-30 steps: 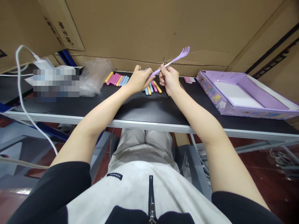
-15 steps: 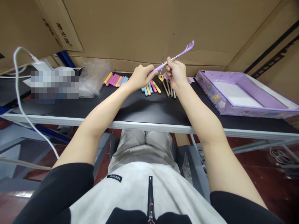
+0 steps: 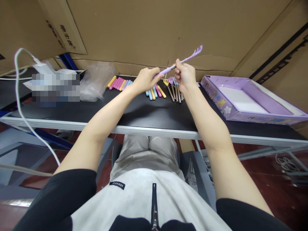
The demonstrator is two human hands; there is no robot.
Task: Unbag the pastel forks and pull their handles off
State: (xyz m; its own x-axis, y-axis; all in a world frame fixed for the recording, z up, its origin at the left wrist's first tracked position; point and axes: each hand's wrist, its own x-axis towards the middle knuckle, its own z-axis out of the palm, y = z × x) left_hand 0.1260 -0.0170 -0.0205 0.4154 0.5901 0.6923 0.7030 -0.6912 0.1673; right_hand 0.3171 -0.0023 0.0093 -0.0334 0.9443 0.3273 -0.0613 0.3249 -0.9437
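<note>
A purple back scratcher (image 3: 166, 70) with a metal shaft and a clawed head is held slanting up to the right, above the table. My left hand (image 3: 147, 79) is closed round its purple handle. Farther up, my right hand (image 3: 185, 74) pinches the metal shaft just below the claw. Under my hands lie several loose coloured handles (image 3: 154, 93) in blue, yellow and pink. Beside them are several metal shafts with claw heads (image 3: 173, 91) in yellow, purple and blue, partly hidden by my right hand.
Another row of coloured handles (image 3: 119, 84) lies left of my left hand. Farther left are a clear plastic bag (image 3: 95, 81) and a white cable (image 3: 18, 83). A purple cardboard tray (image 3: 260, 117) stands at the right. Cardboard panels (image 3: 149, 32) rise behind the black table (image 3: 154, 117).
My right hand and the claw end of the back scratcher have moved slightly right and down. More of the metal shafts below now shows. My left hand keeps its hold.
</note>
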